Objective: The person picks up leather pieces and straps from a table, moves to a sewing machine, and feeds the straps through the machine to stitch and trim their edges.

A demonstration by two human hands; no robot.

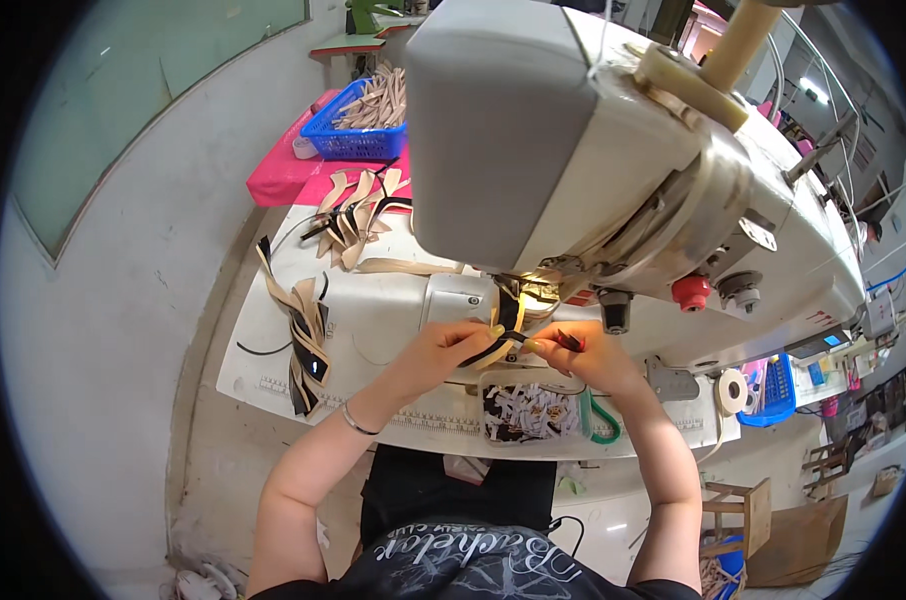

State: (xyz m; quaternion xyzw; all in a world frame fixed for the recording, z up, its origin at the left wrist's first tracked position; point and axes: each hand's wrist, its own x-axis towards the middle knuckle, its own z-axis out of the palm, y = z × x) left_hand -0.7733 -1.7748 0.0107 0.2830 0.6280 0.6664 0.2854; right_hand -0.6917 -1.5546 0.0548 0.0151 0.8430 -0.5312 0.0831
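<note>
My left hand [451,352] pinches a narrow black fabric strip [514,337] just in front of the sewing machine's lit needle area [539,290]. On the other side my right hand [585,358] pinches the same strip, and a small red and black tool [571,342] rests within its curled fingers. Its kind is mostly hidden. A black and beige piece [510,306] runs from under the machine head toward my fingers. Directly below my hands stands a clear plastic box [533,441] full of black and white scraps, with a green loop [607,424] at its right.
The large white sewing machine [503,130] overhangs the right side. Bundled black and beige strips [305,345] lie at left, more strips [351,225] farther back. A blue basket [358,146] of beige pieces sits behind. A tape roll [731,391] hangs at the right edge.
</note>
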